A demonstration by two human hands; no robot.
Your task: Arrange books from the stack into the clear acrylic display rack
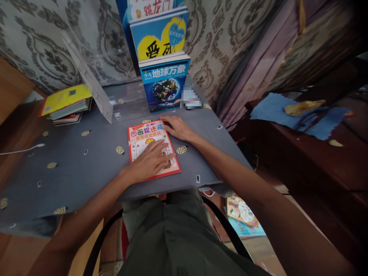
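A red-bordered children's picture book (174, 165) with a colourful cover and Chinese title lies closed on the cloth-covered table near its front edge. Over the lower middle of the cover rests my left hand (151, 159), palm down with its fingers stretched and spread. My right hand (178, 129) is at the book's upper right corner, its fingers reaching to the edge with a gap between index finger and thumb. Whether those fingertips press on the cover or only touch the corner is hard to make out.
Behind the book, a clear stand (99, 97) holds upright books, with a blue earth book (165, 86) in front. A book stack (67, 101) is at the left. A white cable (25, 149) crosses the left edge. A blue cloth (290, 115) lies on dark furniture at right.
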